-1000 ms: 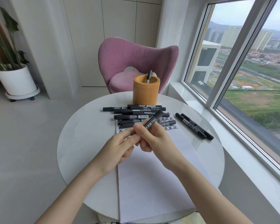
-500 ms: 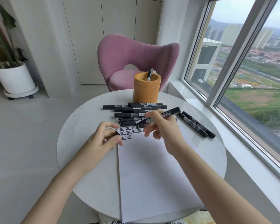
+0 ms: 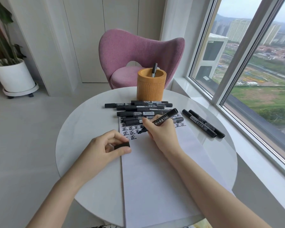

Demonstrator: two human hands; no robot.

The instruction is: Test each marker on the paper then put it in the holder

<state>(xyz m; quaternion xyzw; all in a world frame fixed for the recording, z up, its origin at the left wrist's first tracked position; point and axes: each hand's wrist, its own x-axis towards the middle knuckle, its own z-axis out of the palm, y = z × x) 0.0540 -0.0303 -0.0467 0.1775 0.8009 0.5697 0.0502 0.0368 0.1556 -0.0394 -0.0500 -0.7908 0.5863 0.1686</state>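
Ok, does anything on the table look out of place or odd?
Nothing spilled or damaged. The pile of markers lies across the top edge of the paper, covering some test marks; two markers lie apart on the right.

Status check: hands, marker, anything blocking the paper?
Right hand grips uncapped marker, tip near the paper. Left hand pinches the cap. Loose markers lie across the paper's top edge.

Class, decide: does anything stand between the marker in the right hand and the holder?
A pile of loose markers lies flat between the marker and the holder. It is low, so a lifted path looks clear.
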